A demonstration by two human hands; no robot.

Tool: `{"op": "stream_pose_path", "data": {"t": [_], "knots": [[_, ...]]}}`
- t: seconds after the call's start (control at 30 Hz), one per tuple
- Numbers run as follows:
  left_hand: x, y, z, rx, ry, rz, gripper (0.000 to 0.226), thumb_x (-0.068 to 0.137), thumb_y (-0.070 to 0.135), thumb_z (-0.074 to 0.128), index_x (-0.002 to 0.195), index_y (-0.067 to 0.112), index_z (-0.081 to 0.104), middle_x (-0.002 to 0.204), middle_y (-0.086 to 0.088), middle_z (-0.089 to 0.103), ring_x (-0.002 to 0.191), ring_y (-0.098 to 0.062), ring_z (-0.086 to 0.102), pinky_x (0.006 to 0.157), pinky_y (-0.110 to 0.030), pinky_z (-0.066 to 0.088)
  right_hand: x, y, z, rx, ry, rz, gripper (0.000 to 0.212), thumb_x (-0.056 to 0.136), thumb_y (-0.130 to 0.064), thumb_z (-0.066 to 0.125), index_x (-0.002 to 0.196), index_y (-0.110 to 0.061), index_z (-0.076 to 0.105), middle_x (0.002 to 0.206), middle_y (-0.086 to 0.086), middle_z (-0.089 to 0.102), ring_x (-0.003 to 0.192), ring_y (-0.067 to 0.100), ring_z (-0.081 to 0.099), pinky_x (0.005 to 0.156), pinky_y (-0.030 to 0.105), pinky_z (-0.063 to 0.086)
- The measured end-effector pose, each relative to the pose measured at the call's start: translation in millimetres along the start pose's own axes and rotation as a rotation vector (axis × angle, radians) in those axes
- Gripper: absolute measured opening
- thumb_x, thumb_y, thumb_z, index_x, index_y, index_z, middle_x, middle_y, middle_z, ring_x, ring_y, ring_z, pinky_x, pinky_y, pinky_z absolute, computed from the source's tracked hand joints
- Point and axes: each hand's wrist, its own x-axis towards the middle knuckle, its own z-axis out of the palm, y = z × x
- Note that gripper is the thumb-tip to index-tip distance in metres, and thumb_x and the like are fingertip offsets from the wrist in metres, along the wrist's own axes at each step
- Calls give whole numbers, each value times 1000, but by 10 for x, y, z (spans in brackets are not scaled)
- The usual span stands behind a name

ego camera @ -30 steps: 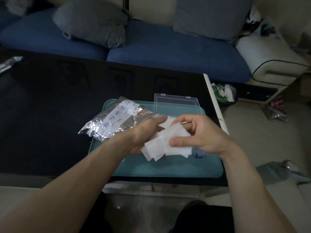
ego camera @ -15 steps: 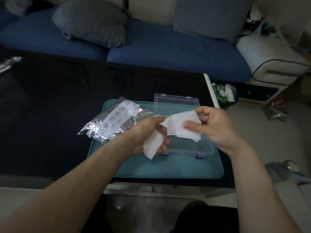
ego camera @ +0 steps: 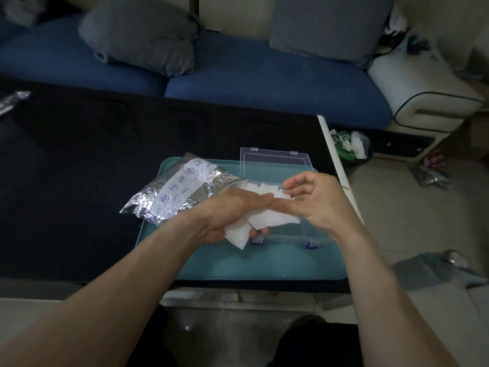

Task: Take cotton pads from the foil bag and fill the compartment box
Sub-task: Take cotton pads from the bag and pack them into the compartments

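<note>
Your left hand (ego camera: 230,213) grips stacked cotton pads (ego camera: 267,221); your right hand (ego camera: 317,200) apparently pinches one above the open compartment box (ego camera: 275,160).

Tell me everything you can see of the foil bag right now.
The foil bag is crinkled, shiny silver with a white label strip printed with blue round icons and a "Date" line. It lies tilted on the left part of the teal tray, its lower-left corner hanging over the black table. Its right end sits behind the left hand; whether they touch is unclear.

Hands (ego camera: 267,205) hide the compartment box (ego camera: 304,229) interior.
</note>
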Motion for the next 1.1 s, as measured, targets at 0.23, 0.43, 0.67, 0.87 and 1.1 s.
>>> {"op": "stream_pose_path", "data": {"t": [0.23,0.43,0.67,0.87,1.1], "knots": [[73,-40,-56,45,177,65,20,95,17,63,105,1,67,84,-18,71,64,-24,65,58,-31,52,-19,-10,-112,156,-138,145,51,62,-9,89,107,-4,67,80,16,76,64,22,72,54,24,58],[70,-35,-53,99,233,122,24,87,14,73,107,3,68,78,-13,72,62,-25,56,57,-29,48,17,26,-148,231,-12,83,33,69,-2,88,98,-9,72,84,6,78,74,16,75,62,22,56],[57,1,-46,45,171,117,21,96,23,62,95,3,62,74,-12,66,53,-17,55,51,-25,47,38,45,-75,316,53,26,24,77,-2,82,98,-11,73,87,4,78,79,16,75,66,24,57],[23,35,13,-17,177,89,27,102,28,52,101,3,63,82,-18,71,56,-25,59,54,-30,50,42,34,-6,299,25,49,30,76,-2,83,100,-10,67,92,5,78,81,18,76,66,30,59],[36,49,-4,-41,280,146,24,104,15,48,110,-5,61,73,-9,72,48,-14,61,45,-22,48,66,41,-142,508,73,121,25,83,5,73,104,-8,67,88,3,77,76,15,74,60,24,57]]}}
